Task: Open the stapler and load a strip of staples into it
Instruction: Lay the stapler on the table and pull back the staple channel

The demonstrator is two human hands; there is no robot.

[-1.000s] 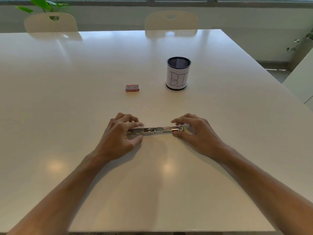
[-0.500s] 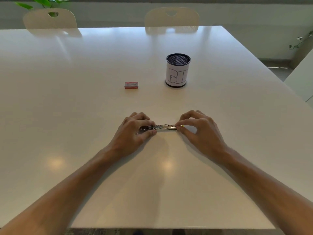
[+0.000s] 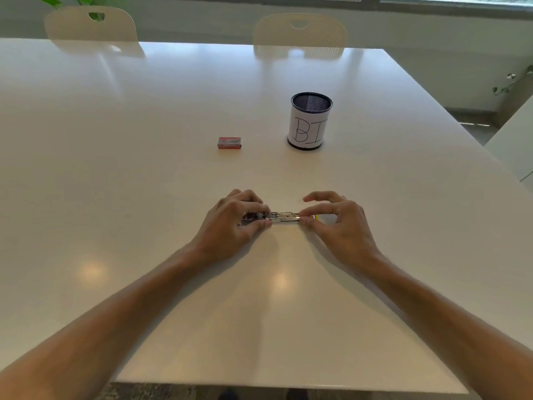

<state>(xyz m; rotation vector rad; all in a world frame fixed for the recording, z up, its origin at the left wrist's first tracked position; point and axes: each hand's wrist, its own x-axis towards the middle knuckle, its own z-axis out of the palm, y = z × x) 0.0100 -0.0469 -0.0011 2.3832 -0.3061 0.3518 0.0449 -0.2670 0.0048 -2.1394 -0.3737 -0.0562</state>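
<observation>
Stapler (image 3: 284, 217): laid flat on the white table (image 3: 144, 197), held between both hands.
Left hand (image 3: 235, 219): curled round its left end.
Right hand (image 3: 337, 223): pinching its right end.
Staple box (image 3: 229, 142): farther back, beside the mesh cup (image 3: 310, 121).

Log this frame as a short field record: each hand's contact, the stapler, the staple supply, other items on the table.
left hand: grips the left end of the stapler
right hand: pinches the stapler's right end between thumb and forefinger
stapler: lies flat on the table, metal track showing between the hands
staple box: red, beyond the hands, untouched
pen cup: mesh, paper label reading BI, right of the box
strip loaded: cannot tell
</observation>
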